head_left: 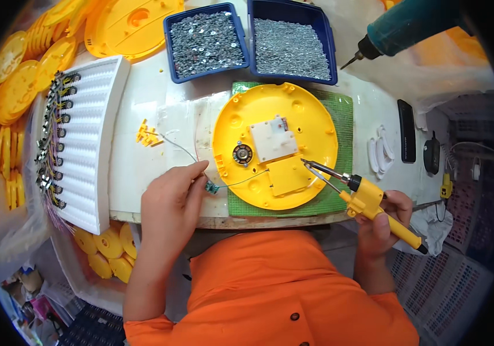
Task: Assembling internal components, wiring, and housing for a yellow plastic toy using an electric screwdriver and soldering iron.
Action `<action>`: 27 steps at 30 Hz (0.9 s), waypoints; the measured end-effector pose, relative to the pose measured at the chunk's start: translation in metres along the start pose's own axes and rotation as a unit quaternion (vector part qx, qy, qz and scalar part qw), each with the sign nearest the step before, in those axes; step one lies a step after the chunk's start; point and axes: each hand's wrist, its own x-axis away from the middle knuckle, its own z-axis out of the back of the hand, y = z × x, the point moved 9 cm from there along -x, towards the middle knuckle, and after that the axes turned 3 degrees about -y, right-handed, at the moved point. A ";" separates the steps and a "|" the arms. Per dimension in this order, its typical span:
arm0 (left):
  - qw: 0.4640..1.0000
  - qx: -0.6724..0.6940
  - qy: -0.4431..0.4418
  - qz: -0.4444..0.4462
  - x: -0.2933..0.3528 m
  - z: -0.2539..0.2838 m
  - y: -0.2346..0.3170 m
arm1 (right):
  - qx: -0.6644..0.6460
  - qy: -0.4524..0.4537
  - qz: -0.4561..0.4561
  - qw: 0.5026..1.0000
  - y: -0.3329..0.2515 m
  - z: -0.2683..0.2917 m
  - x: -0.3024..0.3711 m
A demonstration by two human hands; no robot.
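Observation:
A round yellow plastic housing [233, 120] lies on a green mat [345, 124] in front of me. A white box-shaped module [272, 141] and a small round black speaker [242, 154] sit inside it. My right hand [383, 222] is closed around a yellow soldering iron [367, 198], whose tip is over the housing beside the module. At the housing's left edge, my left hand [173, 193] pinches a thin wire [179, 146]. A small green circuit board [212, 187] hangs by its fingers, with another thin wire running from it into the housing.
Two blue bins, one of washers [206, 43] and one of screws [290, 49], stand at the back. A teal electric screwdriver [408, 29] hangs back right. A white foam tray [91, 138] with wired speakers and small yellow pieces [147, 134] are left; a black phone [406, 131] is right.

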 end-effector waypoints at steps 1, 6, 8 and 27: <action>1.000 0.007 -0.002 -0.006 -0.002 0.001 0.004 | 0.006 0.003 0.000 1.000 -0.002 -0.001 0.000; 0.974 -0.193 -0.025 -0.120 -0.010 0.006 0.031 | -0.002 -0.006 0.003 1.000 -0.004 -0.008 -0.001; 0.957 -0.233 -0.048 -0.165 -0.014 0.005 0.037 | -0.026 -0.019 0.003 0.999 -0.007 -0.010 -0.002; 0.917 -0.288 -0.062 -0.270 -0.003 0.013 0.047 | 0.151 -0.097 0.122 0.976 -0.021 -0.014 0.010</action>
